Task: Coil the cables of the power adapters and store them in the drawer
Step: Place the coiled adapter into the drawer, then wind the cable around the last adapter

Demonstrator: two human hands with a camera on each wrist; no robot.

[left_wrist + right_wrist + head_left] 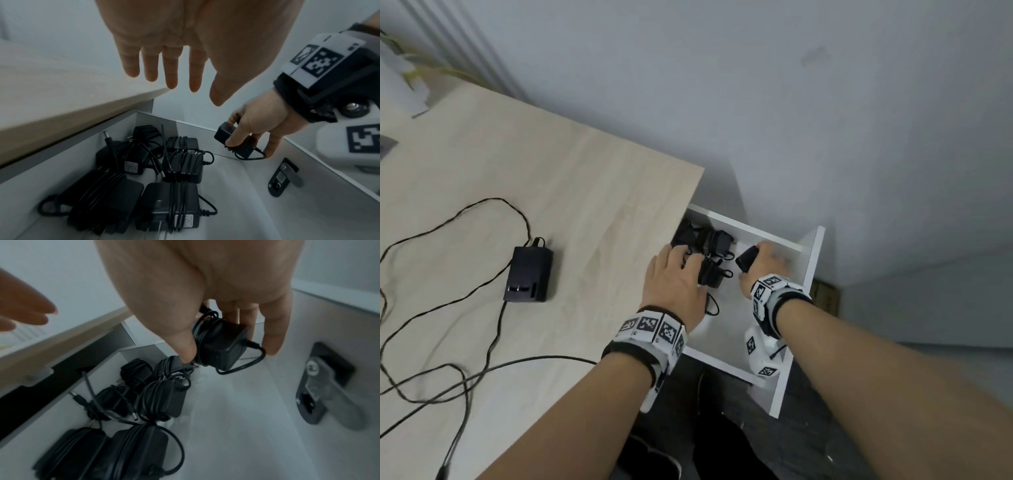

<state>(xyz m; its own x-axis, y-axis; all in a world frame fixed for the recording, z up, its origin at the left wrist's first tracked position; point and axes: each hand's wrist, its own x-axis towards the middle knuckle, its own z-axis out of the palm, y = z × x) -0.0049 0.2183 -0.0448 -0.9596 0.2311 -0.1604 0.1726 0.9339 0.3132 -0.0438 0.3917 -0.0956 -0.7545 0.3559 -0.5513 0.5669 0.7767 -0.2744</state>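
The white drawer (812, 270) stands pulled out from under the wooden table (571, 192). My right hand (763, 263) grips a black power adapter (222, 344) with its cable wound round it, held above the drawer floor near the back right corner (232, 139). My left hand (674, 274) hovers flat with straight fingers over the drawer's left side, holding nothing (170, 61). Several coiled black adapters (183, 165) lie in the drawer below it (162, 399). On the table lies another black adapter (528, 274) with its cable (448, 342) uncoiled.
A black and metal lock fitting (283, 177) is fixed on the drawer's inner front wall (327, 386). The drawer floor on the right (236, 426) is bare white. A grey wall (791, 102) stands behind. A plant pot (404, 78) sits at the table's far left.
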